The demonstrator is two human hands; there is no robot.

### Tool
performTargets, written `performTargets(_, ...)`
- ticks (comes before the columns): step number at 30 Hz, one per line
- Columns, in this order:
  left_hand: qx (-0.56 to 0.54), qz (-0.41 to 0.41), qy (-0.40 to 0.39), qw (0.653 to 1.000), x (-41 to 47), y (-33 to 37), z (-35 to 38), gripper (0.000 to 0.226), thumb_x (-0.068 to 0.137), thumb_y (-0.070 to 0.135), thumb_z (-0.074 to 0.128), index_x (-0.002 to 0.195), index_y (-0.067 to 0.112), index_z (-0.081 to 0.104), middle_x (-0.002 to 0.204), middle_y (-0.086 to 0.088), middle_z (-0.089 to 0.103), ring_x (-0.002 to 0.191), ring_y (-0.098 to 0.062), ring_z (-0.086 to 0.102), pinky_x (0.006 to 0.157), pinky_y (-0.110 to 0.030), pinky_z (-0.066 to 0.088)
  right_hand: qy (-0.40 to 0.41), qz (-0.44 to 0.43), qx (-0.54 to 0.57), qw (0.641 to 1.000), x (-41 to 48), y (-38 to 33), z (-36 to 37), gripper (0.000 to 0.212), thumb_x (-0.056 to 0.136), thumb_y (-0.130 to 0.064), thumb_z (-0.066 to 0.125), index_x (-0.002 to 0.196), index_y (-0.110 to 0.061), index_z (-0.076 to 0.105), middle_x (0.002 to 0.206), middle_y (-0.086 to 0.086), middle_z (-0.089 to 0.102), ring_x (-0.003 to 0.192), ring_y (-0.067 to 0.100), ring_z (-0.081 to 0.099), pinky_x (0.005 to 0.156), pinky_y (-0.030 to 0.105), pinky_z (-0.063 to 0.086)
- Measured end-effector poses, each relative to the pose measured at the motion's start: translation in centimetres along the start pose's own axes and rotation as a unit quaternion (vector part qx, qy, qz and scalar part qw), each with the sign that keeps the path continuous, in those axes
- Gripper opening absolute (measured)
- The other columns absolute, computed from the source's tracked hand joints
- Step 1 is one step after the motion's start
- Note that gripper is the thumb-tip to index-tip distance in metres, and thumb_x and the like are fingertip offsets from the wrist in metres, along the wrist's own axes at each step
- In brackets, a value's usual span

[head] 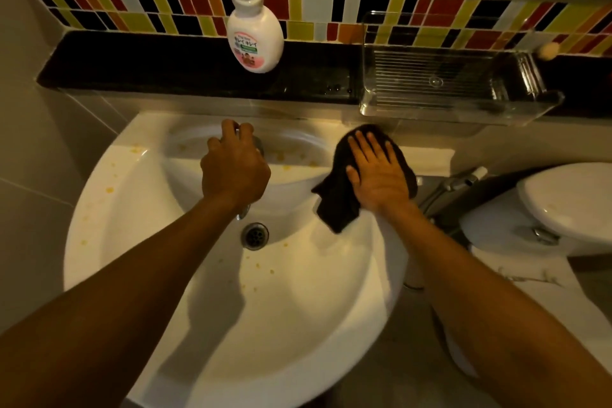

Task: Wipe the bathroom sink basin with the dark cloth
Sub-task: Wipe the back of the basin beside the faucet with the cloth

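The white sink basin (139,209) fills the lower middle of the head view, speckled with yellow spots along its left rim and near the drain (255,235). The dark cloth (337,202) lies over the basin's right rim, one corner hanging into the bowl. My right hand (377,172) presses flat on the cloth, fingers spread. My left hand (235,169) is curled over the faucet (243,211) at the back of the basin and hides most of it.
A soap pump bottle (255,36) stands on the black ledge (149,66) behind the sink. A clear plastic tray (447,83) sits on the ledge to the right. A toilet (563,202) and a spray hose (460,180) are at the right.
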State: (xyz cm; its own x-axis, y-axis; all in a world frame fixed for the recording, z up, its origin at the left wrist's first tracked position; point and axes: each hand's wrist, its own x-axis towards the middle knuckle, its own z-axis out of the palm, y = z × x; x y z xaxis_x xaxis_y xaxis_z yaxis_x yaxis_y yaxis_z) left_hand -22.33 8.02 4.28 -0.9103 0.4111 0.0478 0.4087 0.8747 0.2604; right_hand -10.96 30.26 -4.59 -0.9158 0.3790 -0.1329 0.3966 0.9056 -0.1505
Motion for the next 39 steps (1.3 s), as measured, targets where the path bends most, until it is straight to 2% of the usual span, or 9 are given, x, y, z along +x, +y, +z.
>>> performTargets(5, 0.005, 0.003, -0.002, 1.0, -0.1, -0.1, -0.1, 0.042, 0.092, 0.022, 0.05, 0.131, 0.009, 0.044, 0.139, -0.016, 0.038, 0.108, -0.041, 0.05, 0.086, -0.047, 0.048, 0.016, -0.002, 0.011, 1.0, -0.7, 0.5, 0.5, 0.06, 0.099, -0.04, 0.027, 0.153, -0.019, 0.01, 0.162, 0.004, 0.01, 0.15, 0.022, 0.004, 0.121, 0.041, 0.002)
performTargets(10, -0.005, -0.008, -0.007, 1.0, -0.1, 0.1, -0.1, 0.045, 0.089, 0.017, 0.055, 0.132, 0.009, 0.043, 0.141, -0.016, 0.038, 0.112, -0.042, 0.049, 0.09, -0.049, 0.048, 0.041, 0.106, 0.064, 0.991, -9.9, -1.0, 2.6, 0.062, 0.098, -0.037, 0.028, 0.152, -0.013, 0.011, 0.161, 0.011, 0.01, 0.149, 0.027, 0.003, 0.121, 0.045, 0.009)
performTargets(14, 0.004, -0.007, -0.005, 1.0, -0.1, 0.1, -0.1, 0.046, 0.089, 0.018, 0.056, 0.132, 0.009, 0.043, 0.141, -0.016, 0.037, 0.11, -0.042, 0.049, 0.089, -0.048, 0.047, 0.057, 0.215, 0.154, 0.963, -20.6, -6.4, 4.8, 0.063, 0.096, -0.041, 0.022, 0.152, -0.015, 0.011, 0.161, 0.006, 0.006, 0.149, 0.025, -0.001, 0.12, 0.043, 0.014)
performTargets(17, 0.012, -0.001, -0.005, 1.0, 0.0, 0.1, -0.3, 0.045, 0.09, 0.02, 0.054, 0.132, 0.008, 0.043, 0.14, -0.016, 0.037, 0.109, -0.043, 0.05, 0.088, -0.049, 0.047, 0.04, 0.251, 0.18, 0.95, -25.5, -9.8, 6.1, 0.065, 0.095, -0.054, 0.007, 0.149, -0.017, 0.006, 0.16, 0.005, 0.002, 0.147, 0.026, 0.002, 0.117, 0.045, 0.021)
performTargets(19, 0.011, -0.002, -0.005, 1.0, 0.0, 0.2, -0.4, 0.044, 0.091, 0.02, 0.054, 0.132, 0.008, 0.043, 0.139, -0.017, 0.037, 0.108, -0.043, 0.05, 0.088, -0.049, 0.046, 0.037, 0.252, 0.172, 0.951, -25.2, -9.9, 6.0, 0.065, 0.095, -0.054, 0.006, 0.148, -0.017, 0.002, 0.159, 0.004, -0.003, 0.147, 0.026, -0.001, 0.118, 0.044, 0.018)
performTargets(22, 0.001, 0.0, -0.006, 1.0, -0.1, 0.1, -0.4, 0.044, 0.09, 0.019, 0.054, 0.131, 0.008, 0.043, 0.138, -0.017, 0.038, 0.107, -0.042, 0.049, 0.086, -0.048, 0.046, 0.028, 0.223, 0.145, 0.963, -21.5, -7.5, 5.3, 0.062, 0.097, -0.044, 0.018, 0.15, -0.016, 0.001, 0.159, 0.003, -0.007, 0.147, 0.025, -0.011, 0.119, 0.042, 0.007)
performTargets(25, -0.022, 0.004, -0.008, 1.0, -0.1, 0.0, -0.6, 0.041, 0.09, 0.017, 0.051, 0.13, 0.009, 0.045, 0.138, -0.016, 0.039, 0.105, -0.041, 0.05, 0.083, -0.046, 0.046, 0.045, 0.175, 0.082, 0.98, -15.3, -3.6, 4.0, 0.061, 0.098, -0.042, 0.016, 0.152, -0.015, 0.008, 0.161, 0.008, 0.007, 0.149, 0.026, -0.002, 0.121, 0.046, 0.006)
performTargets(29, -0.026, 0.0, 0.002, 1.0, -0.1, 0.0, -0.5, 0.04, 0.091, 0.019, 0.051, 0.129, 0.01, 0.045, 0.138, -0.014, 0.039, 0.106, -0.037, 0.051, 0.08, -0.04, 0.045, 0.039, 0.084, 0.035, 0.995, -5.7, -0.3, 1.6, 0.059, 0.1, -0.04, 0.015, 0.152, -0.016, 0.007, 0.162, 0.006, 0.006, 0.149, 0.021, -0.002, 0.121, 0.044, 0.0)
performTargets(39, -0.002, -0.005, 0.005, 1.0, -0.2, 0.1, -0.3, 0.04, 0.091, 0.021, 0.048, 0.13, 0.014, 0.043, 0.139, -0.011, 0.037, 0.106, -0.034, 0.051, 0.072, -0.032, 0.038, 0.056, -0.136, -0.083, 0.986, 5.3, -3.3, 0.9, 0.057, 0.099, -0.037, 0.016, 0.151, -0.016, 0.01, 0.161, 0.004, 0.016, 0.149, 0.019, 0.006, 0.122, 0.04, 0.004)
